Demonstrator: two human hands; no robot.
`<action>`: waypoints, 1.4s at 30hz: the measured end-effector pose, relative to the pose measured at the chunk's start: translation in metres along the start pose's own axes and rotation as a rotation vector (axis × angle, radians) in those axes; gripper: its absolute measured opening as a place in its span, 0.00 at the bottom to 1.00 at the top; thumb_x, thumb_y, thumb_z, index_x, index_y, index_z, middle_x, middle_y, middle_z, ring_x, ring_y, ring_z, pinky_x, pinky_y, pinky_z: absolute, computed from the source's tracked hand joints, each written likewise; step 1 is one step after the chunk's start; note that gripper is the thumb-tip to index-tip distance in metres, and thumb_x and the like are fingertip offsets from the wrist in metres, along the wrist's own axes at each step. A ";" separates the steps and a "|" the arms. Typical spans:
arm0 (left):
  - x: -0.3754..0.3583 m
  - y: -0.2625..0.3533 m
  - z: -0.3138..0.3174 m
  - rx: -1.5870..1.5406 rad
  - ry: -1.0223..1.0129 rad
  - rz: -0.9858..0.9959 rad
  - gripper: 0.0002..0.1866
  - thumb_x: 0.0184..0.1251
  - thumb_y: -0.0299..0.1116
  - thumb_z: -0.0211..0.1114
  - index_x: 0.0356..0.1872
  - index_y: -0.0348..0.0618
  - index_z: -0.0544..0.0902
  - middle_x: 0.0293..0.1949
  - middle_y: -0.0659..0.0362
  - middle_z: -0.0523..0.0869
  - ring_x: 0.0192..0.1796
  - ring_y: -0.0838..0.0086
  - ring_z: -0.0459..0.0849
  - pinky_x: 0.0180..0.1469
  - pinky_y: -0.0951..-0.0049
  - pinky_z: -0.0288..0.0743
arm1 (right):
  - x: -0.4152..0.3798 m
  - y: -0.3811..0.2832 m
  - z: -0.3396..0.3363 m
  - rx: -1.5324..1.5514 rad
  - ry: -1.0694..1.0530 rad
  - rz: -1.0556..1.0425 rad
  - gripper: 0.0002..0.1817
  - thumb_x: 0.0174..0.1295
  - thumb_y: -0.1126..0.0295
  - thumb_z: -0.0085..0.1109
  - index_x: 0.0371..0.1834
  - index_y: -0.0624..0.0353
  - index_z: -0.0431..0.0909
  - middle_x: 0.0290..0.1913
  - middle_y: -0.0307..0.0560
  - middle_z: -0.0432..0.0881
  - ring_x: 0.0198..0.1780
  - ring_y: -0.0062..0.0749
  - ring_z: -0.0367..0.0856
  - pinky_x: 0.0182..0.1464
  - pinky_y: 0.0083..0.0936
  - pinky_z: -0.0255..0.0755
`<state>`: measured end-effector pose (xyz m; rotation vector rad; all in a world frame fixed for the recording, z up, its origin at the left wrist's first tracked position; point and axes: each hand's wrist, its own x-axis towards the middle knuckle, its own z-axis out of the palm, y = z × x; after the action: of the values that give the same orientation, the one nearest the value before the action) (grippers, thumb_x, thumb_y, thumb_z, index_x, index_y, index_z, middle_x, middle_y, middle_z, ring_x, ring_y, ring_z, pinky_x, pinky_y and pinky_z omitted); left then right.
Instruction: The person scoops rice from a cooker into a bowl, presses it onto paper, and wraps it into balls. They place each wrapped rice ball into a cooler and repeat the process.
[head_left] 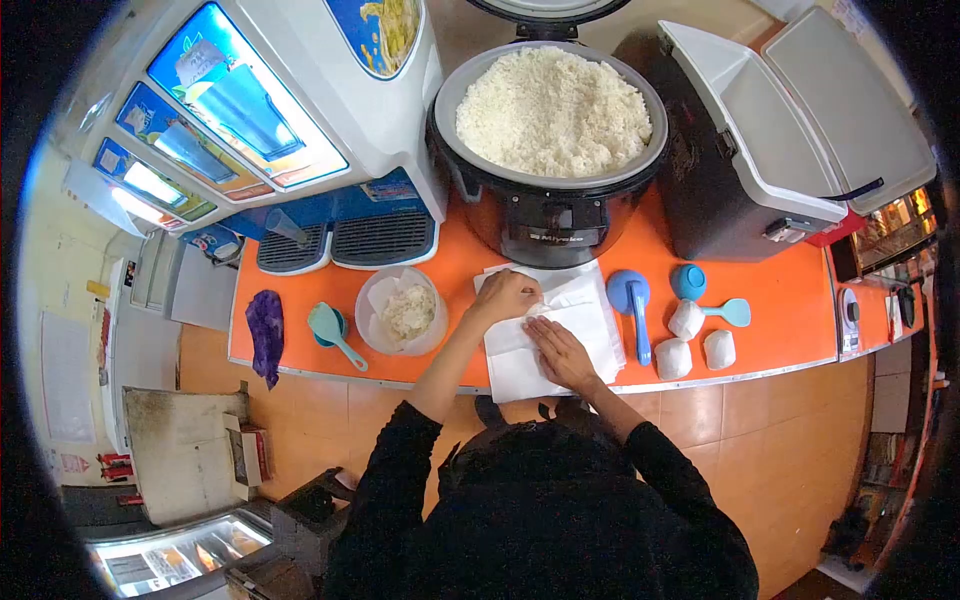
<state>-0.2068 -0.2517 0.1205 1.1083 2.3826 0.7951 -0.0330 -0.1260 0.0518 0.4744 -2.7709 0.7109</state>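
Note:
A stack of white paper sheets (pixel 515 372) lies on the orange counter in front of me. My left hand (pixel 508 297) is bent over its upper part, fingers pinched together on the paper. Just below and to the right, my right hand (pixel 560 352) rests flat on the sheets with its fingers stretched out. On the left stands a white tub (pixel 437 325) lined with paper, holding cooked rice (pixel 408 311). A blue scoop (pixel 629 292) lies right of the stack, beside a blue cup (pixel 688 281) and white wrapped bundles (pixel 673 359).
Behind the paper stands an open rice cooker (pixel 550 225) full of rice. A drink dispenser (pixel 385 215) is at left, an open cooler box (pixel 720 200) at right. A teal paddle (pixel 330 326), a purple cloth (pixel 265 335) and a light-blue paddle (pixel 735 312) lie near the front edge.

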 end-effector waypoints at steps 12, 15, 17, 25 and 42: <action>-0.055 -0.009 0.072 -0.097 0.252 0.373 0.10 0.66 0.25 0.60 0.44 0.37 0.86 0.50 0.50 0.86 0.54 0.61 0.84 0.63 0.64 0.74 | -0.018 0.014 0.026 -0.024 0.039 -0.010 0.23 0.52 0.74 0.60 0.54 0.64 0.75 0.59 0.55 0.75 0.62 0.46 0.73 0.66 0.38 0.67; -0.079 -0.002 0.090 -0.255 0.299 0.226 0.13 0.67 0.26 0.59 0.50 0.38 0.84 0.56 0.51 0.83 0.61 0.62 0.81 0.68 0.63 0.70 | -0.025 0.018 0.023 -0.032 0.085 -0.064 0.19 0.50 0.74 0.61 0.48 0.63 0.77 0.54 0.54 0.77 0.57 0.46 0.76 0.59 0.37 0.71; -0.086 0.002 0.094 -0.127 0.339 0.349 0.17 0.68 0.27 0.58 0.57 0.35 0.80 0.63 0.49 0.78 0.66 0.60 0.75 0.71 0.60 0.65 | -0.027 0.016 0.018 -0.052 0.186 -0.161 0.18 0.50 0.74 0.61 0.46 0.63 0.77 0.53 0.54 0.78 0.55 0.46 0.76 0.56 0.36 0.72; -0.102 -0.026 0.119 0.376 0.288 0.499 0.22 0.65 0.27 0.61 0.60 0.30 0.75 0.68 0.50 0.71 0.71 0.59 0.68 0.72 0.58 0.63 | -0.017 0.002 -0.020 -0.148 0.166 -0.008 0.20 0.55 0.71 0.63 0.52 0.61 0.74 0.55 0.51 0.77 0.59 0.46 0.76 0.62 0.40 0.71; -0.065 -0.043 0.085 -0.280 0.483 -0.114 0.17 0.54 0.20 0.65 0.45 0.47 0.78 0.42 0.52 0.80 0.47 0.55 0.80 0.47 0.58 0.76 | 0.013 0.037 -0.003 0.018 0.050 0.498 0.26 0.49 0.77 0.63 0.53 0.55 0.66 0.44 0.51 0.78 0.45 0.52 0.77 0.47 0.45 0.72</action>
<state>-0.1434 -0.2977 0.0352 0.7195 2.5679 1.4353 -0.0582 -0.0967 0.0425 -0.2441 -2.8547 0.8327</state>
